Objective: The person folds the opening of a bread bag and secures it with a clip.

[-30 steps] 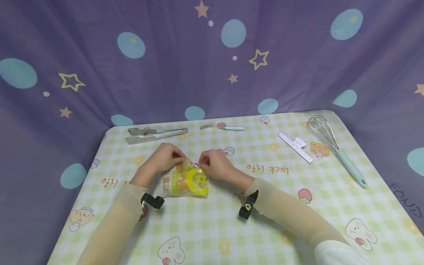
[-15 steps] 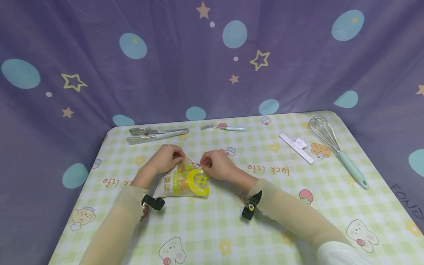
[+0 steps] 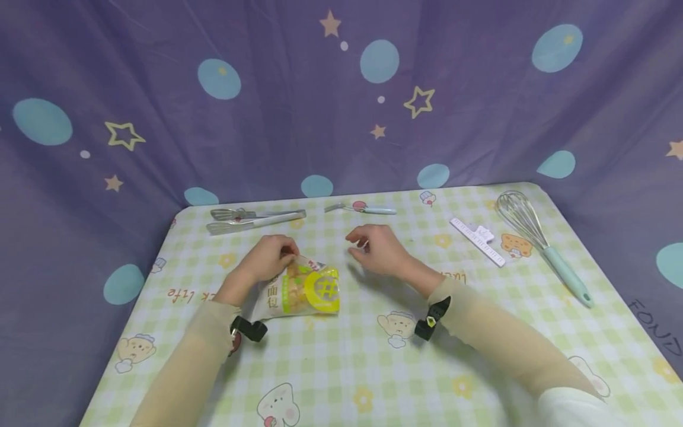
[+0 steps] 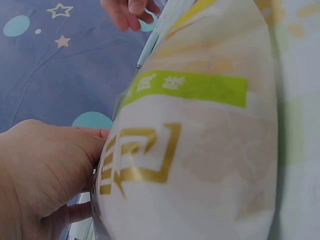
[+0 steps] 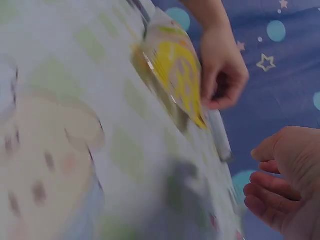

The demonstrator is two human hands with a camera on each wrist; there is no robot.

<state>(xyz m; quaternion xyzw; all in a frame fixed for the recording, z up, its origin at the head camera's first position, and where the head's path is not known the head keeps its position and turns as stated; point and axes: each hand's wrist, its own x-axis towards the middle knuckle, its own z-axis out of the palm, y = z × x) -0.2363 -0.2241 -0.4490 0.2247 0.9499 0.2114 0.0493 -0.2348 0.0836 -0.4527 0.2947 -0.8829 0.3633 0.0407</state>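
A plastic bread bag (image 3: 304, 290), clear with yellow and green print, stands on the table left of centre. My left hand (image 3: 269, 258) pinches its top edge at the left. Large in the left wrist view, the bag's printed side (image 4: 200, 140) bulges beside the left fingers. My right hand (image 3: 379, 249) hovers to the right of the bag, apart from it, fingers loosely bent with nothing between them. In the right wrist view, a gap shows between the right hand (image 5: 285, 185) and the bag.
Metal tongs (image 3: 256, 220) lie at the back left, a small tool with a pale blue handle (image 3: 379, 210) at the back middle. Over on the right are a white bag clip (image 3: 477, 240) and a whisk (image 3: 544, 246). A purple curtain (image 3: 277, 118) hangs behind the table.
My right hand has let go of the bag's top edge and moved right and slightly up. My left hand keeps its pinch on the bag.
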